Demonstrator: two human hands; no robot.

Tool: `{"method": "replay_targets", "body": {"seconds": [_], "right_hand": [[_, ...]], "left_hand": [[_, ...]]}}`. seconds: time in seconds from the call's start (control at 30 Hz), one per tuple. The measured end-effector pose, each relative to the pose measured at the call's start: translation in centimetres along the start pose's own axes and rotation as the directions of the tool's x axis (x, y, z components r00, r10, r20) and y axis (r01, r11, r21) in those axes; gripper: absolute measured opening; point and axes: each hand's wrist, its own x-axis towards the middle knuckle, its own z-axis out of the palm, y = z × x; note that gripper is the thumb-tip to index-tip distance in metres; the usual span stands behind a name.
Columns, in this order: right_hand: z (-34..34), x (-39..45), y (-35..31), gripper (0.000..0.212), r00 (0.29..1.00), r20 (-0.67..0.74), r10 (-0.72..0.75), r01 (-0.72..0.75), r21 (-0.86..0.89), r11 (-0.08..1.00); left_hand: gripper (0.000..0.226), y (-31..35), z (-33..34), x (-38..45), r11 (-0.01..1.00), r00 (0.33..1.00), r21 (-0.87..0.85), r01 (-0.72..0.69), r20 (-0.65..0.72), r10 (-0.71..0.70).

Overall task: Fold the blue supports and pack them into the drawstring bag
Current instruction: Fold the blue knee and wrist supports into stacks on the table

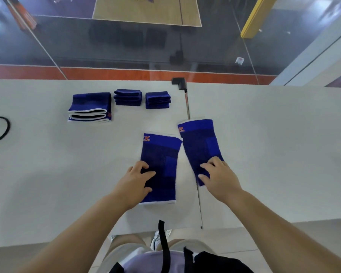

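Note:
Two unfolded blue supports lie flat on the white table (pixel 47 174). My left hand (pixel 135 182) rests on the near half of the left support (pixel 161 154), fingers spread and pressing on it. My right hand (pixel 219 178) grips the near end of the right support (pixel 200 142), thumb at its left edge; that end is hidden under the hand. At the back lie a large folded support (pixel 91 106) and two small folded stacks (pixel 128 97) (pixel 158 100). A black bag (pixel 215 262) with a black strap (pixel 163 243) lies at my lap.
A black cord loop (pixel 0 130) lies at the table's far left. A seam between two tabletops (pixel 199 203) runs under the right support, ending at a black bracket (pixel 179 82) on the far edge. Beyond is glass over a sports floor.

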Motion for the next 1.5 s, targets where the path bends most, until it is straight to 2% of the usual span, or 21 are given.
{"method": "replay_targets", "body": {"seconds": [0.1, 0.17, 0.23, 0.3, 0.37, 0.47, 0.6, 0.67, 0.8, 0.93, 1.03, 1.13, 1.23, 1.3, 1.37, 1.5], "right_hand": [[0.8, -1.6, -0.5, 0.036, 0.998, 0.039, -0.041, 0.039, 0.052, 0.998], [0.8, -2.1, -0.6, 0.030, 0.996, 0.080, -0.030, 0.024, 0.078, 0.997], [0.4, -2.0, -0.5, 0.024, 0.998, 0.064, 0.004, -0.010, 0.093, 0.996], [-0.3, -1.5, -0.2, 0.023, 0.995, -0.018, 0.095, -0.093, 0.104, 0.990], [-1.0, -0.8, 0.0, 0.036, 0.970, -0.062, 0.236, -0.230, 0.096, 0.968], [-1.0, 0.0, -0.2, 0.055, 0.920, 0.009, 0.393, -0.390, 0.143, 0.910], [-0.1, 0.4, -0.2, 0.054, 0.883, 0.085, 0.461, -0.459, 0.350, 0.816], [-0.1, 0.4, -0.1, 0.046, 0.886, 0.091, 0.455, -0.453, 0.386, 0.804], [-0.3, 0.2, 0.0, 0.030, 0.928, 0.031, 0.371, -0.362, 0.307, 0.880], [-1.9, -0.1, 0.1, 0.024, 0.954, -0.072, 0.291, -0.236, 0.416, 0.878], [-3.7, -0.4, -0.5, 0.025, 0.958, -0.154, 0.240, -0.131, 0.510, 0.850], [-5.2, -0.7, -2.1, 0.024, 0.965, -0.173, 0.199, -0.056, 0.604, 0.795], [-5.4, -0.8, -4.1, 0.023, 0.983, -0.117, 0.140, -0.021, 0.690, 0.724], [-4.8, -0.5, -5.5, 0.024, 0.992, -0.065, 0.103, -0.024, 0.724, 0.689], [-3.7, 0.0, -6.5, 0.028, 0.997, -0.021, 0.070, -0.032, 0.732, 0.680], [-2.3, 1.4, -8.2, 0.038, 0.998, 0.058, 0.033, -0.066, 0.765, 0.640]], "left_hand": [[0.054, 0.3, 0.1, 0.5, 1.000, 1.000, 0.008, 0.007, -0.020, -0.007], [0.055, 0.5, 0.3, 0.7, 1.000, 0.999, 0.005, 0.018, -0.030, -0.018], [0.055, 0.7, 0.5, 0.8, 1.000, 0.999, 0.002, 0.026, -0.045, -0.026], [0.054, 0.8, 0.7, 0.7, 1.000, 0.998, 0.007, 0.028, -0.052, -0.028], [0.054, 0.9, 0.7, 0.5, 0.999, 0.998, 0.024, 0.028, -0.052, -0.027], [0.054, 0.9, 0.8, 0.2, 0.998, 0.998, 0.055, 0.027, -0.056, -0.024], [0.053, 1.1, 0.7, 0.0, 0.997, 0.998, 0.066, 0.032, -0.049, -0.029], [0.053, 1.1, 0.6, -0.1, 0.997, 0.999, 0.065, 0.036, -0.043, -0.033], [0.050, 1.3, 0.3, -0.3, 0.998, 0.998, 0.023, 0.060, -0.021, -0.059], [0.048, 1.7, -0.1, -0.3, 0.995, 0.995, -0.047, 0.089, -0.044, -0.091], [0.044, 2.5, -0.4, -0.2, 0.978, 0.991, -0.184, 0.098, -0.077, -0.113], [0.034, 3.6, -0.9, -0.2, 0.879, 0.990, -0.470, 0.079, -0.069, -0.125], [0.029, 4.5, -1.7, -0.2, 0.633, 0.983, -0.763, 0.127, 0.013, -0.181], [0.021, 4.4, -2.1, 0.1, 0.490, 0.975, -0.861, 0.138, 0.031, -0.220], [0.012, 3.6, -2.4, 0.2, 0.456, 0.952, -0.883, 0.114, -0.033, -0.303], [0.020, 1.5, -2.5, 0.1, 0.453, 0.924, -0.885, 0.110, -0.077, -0.374]]}}
